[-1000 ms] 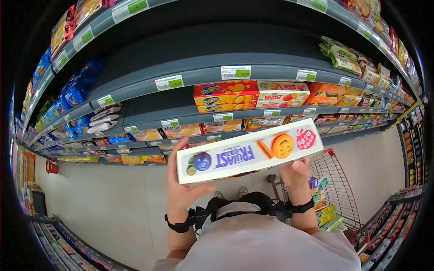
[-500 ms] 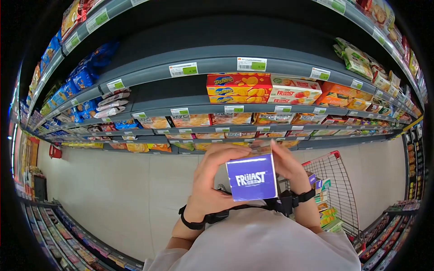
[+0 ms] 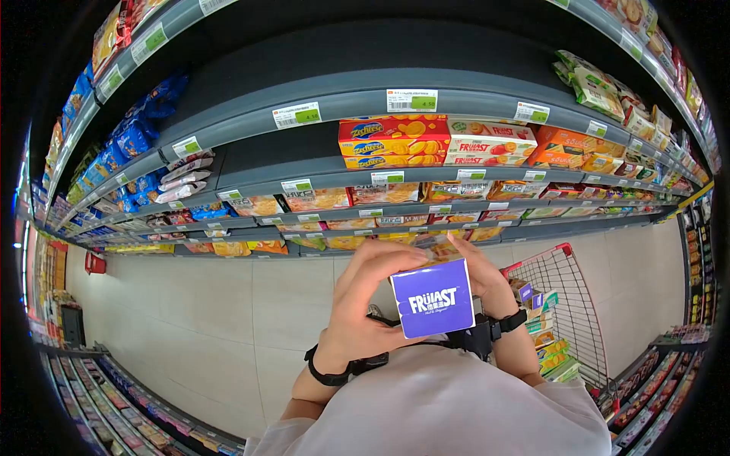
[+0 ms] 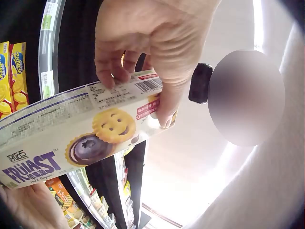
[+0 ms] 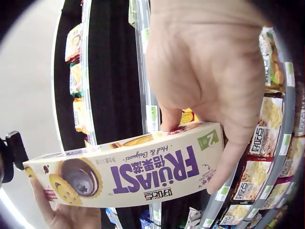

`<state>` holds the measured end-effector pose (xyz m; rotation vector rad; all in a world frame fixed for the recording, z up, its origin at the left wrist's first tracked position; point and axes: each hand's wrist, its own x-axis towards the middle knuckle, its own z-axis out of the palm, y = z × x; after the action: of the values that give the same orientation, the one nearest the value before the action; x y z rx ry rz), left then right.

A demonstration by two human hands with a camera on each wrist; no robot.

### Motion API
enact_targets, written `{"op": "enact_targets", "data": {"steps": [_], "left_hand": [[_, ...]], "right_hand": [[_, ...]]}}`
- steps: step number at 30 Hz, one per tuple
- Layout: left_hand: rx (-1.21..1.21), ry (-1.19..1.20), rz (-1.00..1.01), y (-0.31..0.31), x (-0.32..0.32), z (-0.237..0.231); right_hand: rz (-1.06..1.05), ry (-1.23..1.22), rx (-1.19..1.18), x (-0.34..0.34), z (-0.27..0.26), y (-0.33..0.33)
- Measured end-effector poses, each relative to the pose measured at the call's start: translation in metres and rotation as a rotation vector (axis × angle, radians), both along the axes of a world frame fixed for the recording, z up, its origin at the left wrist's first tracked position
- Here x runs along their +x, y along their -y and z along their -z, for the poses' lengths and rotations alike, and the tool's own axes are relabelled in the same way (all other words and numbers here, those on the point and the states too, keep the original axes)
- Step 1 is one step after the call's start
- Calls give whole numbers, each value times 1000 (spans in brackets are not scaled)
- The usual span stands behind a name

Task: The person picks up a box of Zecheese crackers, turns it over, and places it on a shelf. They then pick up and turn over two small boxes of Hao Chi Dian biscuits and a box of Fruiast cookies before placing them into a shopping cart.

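A long cream-coloured cookie box (image 3: 433,299) with FRÜIAST lettering is held in front of the chest, its purple end facing up toward the head camera. My left hand (image 3: 356,305) grips the box at one end, thumb on one side and fingers across the other. At the opposite end my right hand (image 3: 487,280) grips it too, its thumb and fingers on different faces in the right wrist view. Blueberry cookies are printed on the box's long side (image 4: 90,138), along with a barcode panel near the left thumb. The box looks closed.
Ahead stand store shelves (image 3: 251,178) with red cookie boxes (image 3: 394,139), white FRÜIAST boxes (image 3: 490,144) and blue bags (image 3: 137,137). A wire shopping cart (image 3: 566,304) with several packages is at the right. Tiled floor (image 3: 182,319) lies at the left.
The box has turned from lying crosswise, long side up, to its purple end facing the head camera. Both hands moved closer together in the head view and kept their hold.
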<state>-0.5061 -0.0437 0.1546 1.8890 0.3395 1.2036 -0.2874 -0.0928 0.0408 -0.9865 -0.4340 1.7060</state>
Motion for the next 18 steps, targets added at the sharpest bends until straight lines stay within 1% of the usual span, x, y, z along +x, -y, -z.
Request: {"op": "enact_targets", "data": {"steps": [3, 4, 5, 7, 9, 11, 12, 13, 15, 16, 17, 18], "left_hand": [[-27, 12, -9, -1, 0, 0], [-16, -19, 0, -3, -3, 4], [-7, -22, -23, -4, -5, 10], [-213, 146, -12, -5, -5, 20], [-192, 164, -33, -12, -9, 23], [-467, 382, -270, -18, -8, 38], [-563, 455, -301, -21, -7, 45], [-557, 465, -317, -24, -8, 58], [-869, 529, -407, -30, -11, 94], [-858, 528, -414, -34, -11, 114], [-995, 552, -401, -35, -10, 135], [-1131, 569, -383, -37, -10, 140]], "right_hand": [[3, -25, 22, 1, 12, -3], [-58, -42, 78, 3, 12, -4], [-81, -46, 87, 2, 9, -6], [-16, 28, 125, 2, 5, -9], [-22, -3, 137, 11, 3, -6], [-13, -2, 250, 23, 9, -2], [-29, -79, 175, 29, 7, 0], [-48, -77, 177, 33, 4, -1], [-180, 40, 201, 37, 0, -7], [-164, 166, 239, 34, 5, -16], [-163, 155, 241, 28, 6, -23], [-181, 348, 323, 20, 6, -34]]}}
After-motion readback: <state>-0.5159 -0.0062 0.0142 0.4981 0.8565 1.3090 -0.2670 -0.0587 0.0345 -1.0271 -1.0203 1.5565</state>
